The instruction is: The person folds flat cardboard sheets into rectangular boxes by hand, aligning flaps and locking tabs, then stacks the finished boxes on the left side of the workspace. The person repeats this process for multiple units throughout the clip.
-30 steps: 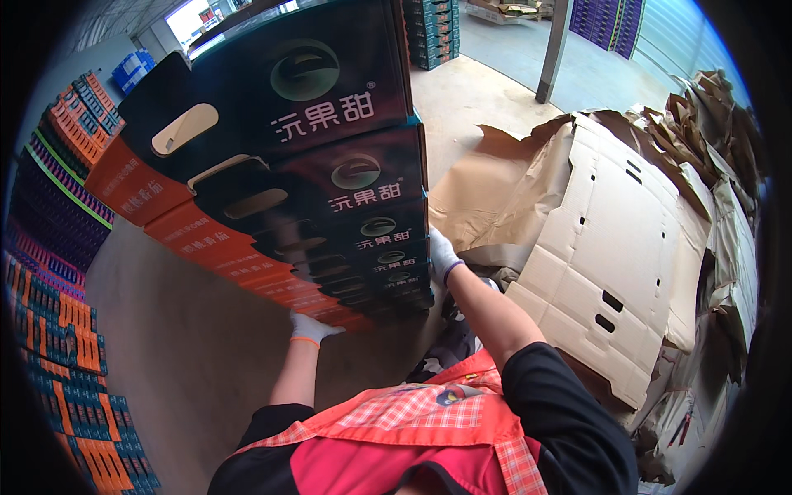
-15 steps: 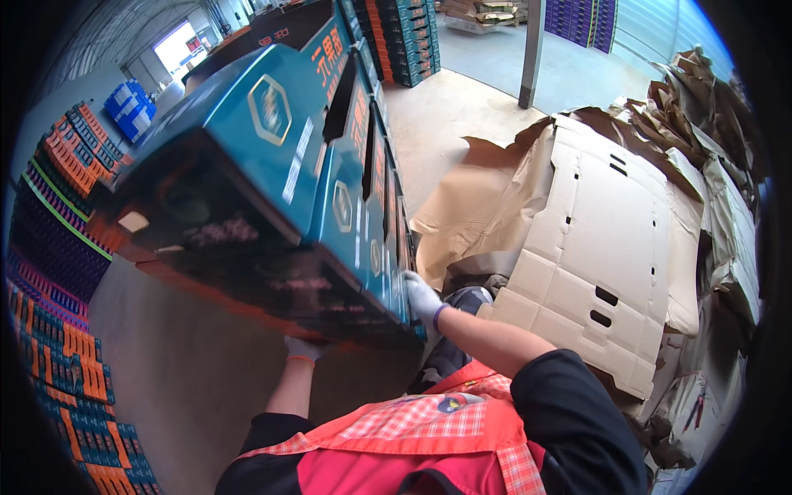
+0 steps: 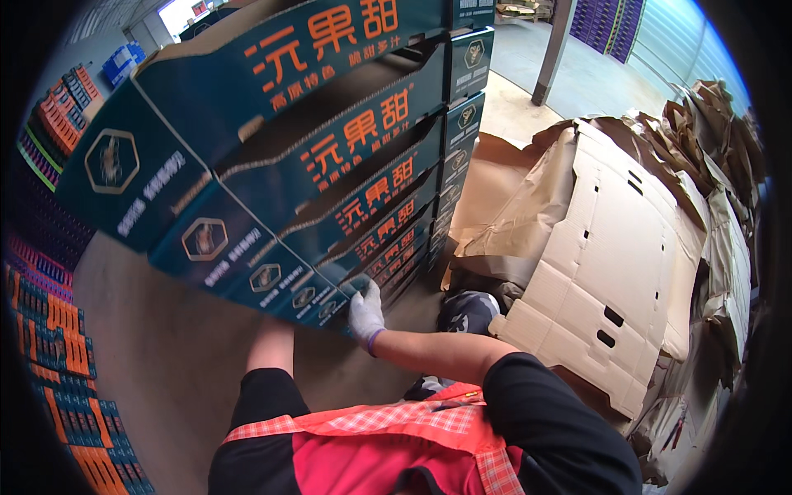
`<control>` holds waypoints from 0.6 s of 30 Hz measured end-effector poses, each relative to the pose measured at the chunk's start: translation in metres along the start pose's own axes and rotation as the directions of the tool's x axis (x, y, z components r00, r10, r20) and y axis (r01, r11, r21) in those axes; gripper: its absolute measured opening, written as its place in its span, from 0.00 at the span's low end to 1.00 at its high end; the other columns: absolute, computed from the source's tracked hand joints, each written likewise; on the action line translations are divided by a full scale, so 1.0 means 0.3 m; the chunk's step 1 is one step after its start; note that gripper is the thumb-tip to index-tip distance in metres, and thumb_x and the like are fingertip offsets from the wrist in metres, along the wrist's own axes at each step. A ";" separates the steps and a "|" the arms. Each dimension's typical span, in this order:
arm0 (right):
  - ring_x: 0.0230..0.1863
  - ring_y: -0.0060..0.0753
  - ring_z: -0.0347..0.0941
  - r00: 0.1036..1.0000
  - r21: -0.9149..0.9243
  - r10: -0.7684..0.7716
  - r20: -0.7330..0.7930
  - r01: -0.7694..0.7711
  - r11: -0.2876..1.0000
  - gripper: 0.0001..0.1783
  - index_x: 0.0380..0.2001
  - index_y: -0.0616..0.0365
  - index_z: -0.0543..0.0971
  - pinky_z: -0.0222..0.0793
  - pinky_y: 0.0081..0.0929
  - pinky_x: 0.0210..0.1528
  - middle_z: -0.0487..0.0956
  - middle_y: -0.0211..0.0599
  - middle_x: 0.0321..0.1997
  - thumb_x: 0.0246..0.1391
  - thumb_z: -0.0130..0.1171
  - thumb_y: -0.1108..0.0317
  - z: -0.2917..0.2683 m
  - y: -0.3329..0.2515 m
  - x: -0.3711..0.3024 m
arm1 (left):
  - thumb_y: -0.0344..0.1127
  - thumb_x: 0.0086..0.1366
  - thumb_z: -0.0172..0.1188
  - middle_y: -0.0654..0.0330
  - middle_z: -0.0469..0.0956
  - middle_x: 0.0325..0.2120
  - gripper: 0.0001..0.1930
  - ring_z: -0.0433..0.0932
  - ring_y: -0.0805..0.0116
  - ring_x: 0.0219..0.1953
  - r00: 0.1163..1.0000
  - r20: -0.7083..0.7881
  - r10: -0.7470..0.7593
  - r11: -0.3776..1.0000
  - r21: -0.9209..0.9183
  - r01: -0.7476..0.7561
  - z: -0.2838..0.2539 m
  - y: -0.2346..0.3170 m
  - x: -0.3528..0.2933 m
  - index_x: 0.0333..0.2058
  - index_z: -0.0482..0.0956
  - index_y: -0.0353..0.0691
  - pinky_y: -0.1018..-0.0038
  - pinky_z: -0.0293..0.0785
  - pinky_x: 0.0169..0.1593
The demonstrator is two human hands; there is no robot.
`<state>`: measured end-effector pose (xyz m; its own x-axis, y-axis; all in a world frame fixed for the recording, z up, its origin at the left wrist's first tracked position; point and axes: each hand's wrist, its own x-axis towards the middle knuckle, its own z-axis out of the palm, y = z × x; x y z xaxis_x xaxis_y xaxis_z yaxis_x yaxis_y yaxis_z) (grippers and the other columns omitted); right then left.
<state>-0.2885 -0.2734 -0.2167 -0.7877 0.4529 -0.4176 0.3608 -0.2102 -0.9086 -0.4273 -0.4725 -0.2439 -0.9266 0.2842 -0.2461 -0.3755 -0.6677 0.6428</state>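
A tall stack of dark teal cardboard fruit trays (image 3: 247, 190) with orange print and pale hexagon marks stands tilted in front of me. Its trays have cut-out openings along the side. My right hand (image 3: 365, 313), in a white glove with a purple cuff, is closed at the edge of the stack's lower trays, fingers against the cardboard. Of my left arm only the bare forearm shows, reaching up under the near side of the stack. The stack hides my left hand and its fingers.
On the right lies a pile of flat brown cardboard sheets (image 3: 602, 247), with crumpled brown paper (image 3: 726, 214) beyond. More teal and orange trays (image 3: 66, 363) are stacked along the left. A metal post (image 3: 554, 54) and purple crates (image 3: 598, 25) stand at the back.
The tray stack has turned, so its long printed side now faces me, and its underside has gone from view. My right hand moved left with it; my left hand has become hidden.
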 end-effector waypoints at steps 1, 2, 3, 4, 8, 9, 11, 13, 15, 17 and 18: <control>0.68 0.54 0.54 0.999 0.100 -0.029 -0.023 0.031 0.995 0.31 0.64 0.59 0.61 0.49 0.38 0.70 0.61 0.56 0.66 0.58 0.47 0.61 0.058 0.000 0.050 | 0.64 0.65 0.35 0.56 0.62 0.64 0.34 0.59 0.51 0.65 1.000 0.023 0.009 1.000 -0.011 -0.009 0.016 -0.007 0.067 0.63 0.63 0.50 0.44 0.55 0.64; 0.68 0.55 0.54 0.999 0.078 -0.003 -0.036 0.006 0.997 0.31 0.63 0.59 0.61 0.50 0.39 0.69 0.62 0.56 0.65 0.57 0.46 0.62 0.109 -0.004 0.103 | 0.63 0.66 0.35 0.56 0.62 0.64 0.34 0.59 0.51 0.65 0.999 0.040 0.021 1.000 -0.014 -0.020 0.028 -0.020 0.127 0.63 0.63 0.50 0.44 0.55 0.64; 0.67 0.57 0.55 0.997 0.126 -0.061 -0.041 0.066 0.990 0.31 0.63 0.59 0.61 0.50 0.39 0.69 0.63 0.57 0.64 0.56 0.45 0.64 0.161 -0.024 0.168 | 0.63 0.66 0.35 0.56 0.63 0.64 0.34 0.59 0.51 0.65 0.998 0.052 0.039 0.999 -0.020 -0.038 0.036 -0.033 0.182 0.63 0.63 0.50 0.45 0.56 0.65; 0.66 0.58 0.57 0.999 0.159 -0.001 -0.035 0.007 0.987 0.31 0.62 0.60 0.61 0.50 0.40 0.69 0.63 0.59 0.64 0.54 0.46 0.64 0.184 -0.043 0.224 | 0.62 0.66 0.36 0.56 0.63 0.63 0.33 0.60 0.51 0.65 0.997 0.046 0.056 0.998 -0.030 -0.055 0.034 -0.051 0.218 0.63 0.64 0.49 0.45 0.56 0.65; 0.42 0.45 0.78 0.740 -0.102 0.390 0.548 -0.403 0.909 0.15 0.46 0.62 0.76 0.77 0.46 0.37 0.80 0.46 0.44 0.55 0.55 0.69 0.108 -0.210 0.416 | 0.57 0.69 0.41 0.57 0.68 0.60 0.29 0.66 0.53 0.61 0.949 -0.229 0.218 0.976 0.027 -0.218 -0.046 -0.182 0.199 0.61 0.66 0.48 0.52 0.61 0.64; 0.39 0.41 0.79 0.695 -0.185 0.385 0.608 -0.348 0.919 0.15 0.48 0.55 0.76 0.78 0.48 0.35 0.81 0.38 0.42 0.56 0.54 0.70 0.035 -0.246 0.418 | 0.57 0.69 0.43 0.58 0.70 0.59 0.28 0.68 0.55 0.60 0.921 -0.348 0.174 0.980 0.151 -0.127 -0.084 -0.236 0.139 0.60 0.67 0.48 0.53 0.63 0.62; 0.33 0.25 0.76 0.720 -0.455 0.181 0.670 0.205 0.867 0.16 0.52 0.46 0.77 0.75 0.30 0.33 0.80 0.27 0.37 0.62 0.53 0.60 -0.160 -0.304 0.372 | 0.58 0.68 0.47 0.62 0.75 0.52 0.24 0.73 0.61 0.52 0.823 -0.553 0.127 0.939 0.335 0.081 -0.173 -0.370 -0.038 0.54 0.72 0.50 0.59 0.70 0.52; 0.27 0.16 0.69 0.714 -0.494 0.105 0.692 0.363 0.790 0.15 0.44 0.51 0.82 0.69 0.20 0.28 0.78 0.24 0.31 0.58 0.56 0.58 -0.376 -0.358 0.291 | 0.60 0.66 0.50 0.69 0.75 0.30 0.16 0.73 0.74 0.31 0.732 -0.680 -0.049 0.825 0.385 0.413 -0.268 -0.528 -0.270 0.38 0.75 0.56 0.72 0.66 0.27; 0.39 0.42 0.79 0.650 -0.442 -0.162 0.742 0.657 0.610 0.15 0.43 0.53 0.82 0.74 0.33 0.45 0.83 0.43 0.37 0.56 0.54 0.61 -0.607 -0.409 0.202 | 0.55 0.65 0.54 0.62 0.80 0.34 0.21 0.73 0.68 0.28 0.508 -0.845 -0.166 0.565 0.341 0.751 -0.348 -0.679 -0.505 0.48 0.79 0.47 0.67 0.72 0.35; 0.44 0.47 0.78 0.718 -0.507 -0.396 0.573 0.690 0.517 0.15 0.41 0.58 0.81 0.73 0.34 0.50 0.82 0.45 0.40 0.54 0.56 0.62 -0.815 -0.436 0.120 | 0.54 0.65 0.54 0.60 0.81 0.35 0.21 0.74 0.66 0.30 0.596 -0.776 -0.207 0.336 0.516 0.788 -0.403 -0.779 -0.664 0.47 0.79 0.46 0.66 0.72 0.36; 0.47 0.49 0.77 0.721 -0.599 -0.507 0.473 0.685 0.414 0.16 0.43 0.59 0.81 0.72 0.34 0.51 0.81 0.47 0.43 0.52 0.57 0.64 -0.908 -0.445 0.095 | 0.53 0.65 0.54 0.60 0.81 0.35 0.20 0.75 0.65 0.31 0.639 -0.732 -0.235 0.288 0.575 0.766 -0.419 -0.811 -0.715 0.46 0.80 0.45 0.65 0.72 0.37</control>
<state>-0.2232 0.0035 -0.1079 -0.9867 0.0231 0.1606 -0.0907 0.7423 -0.6639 -0.1395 -0.4576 -0.4387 -0.5171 -0.1653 -0.8398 -0.8071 0.4207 0.4142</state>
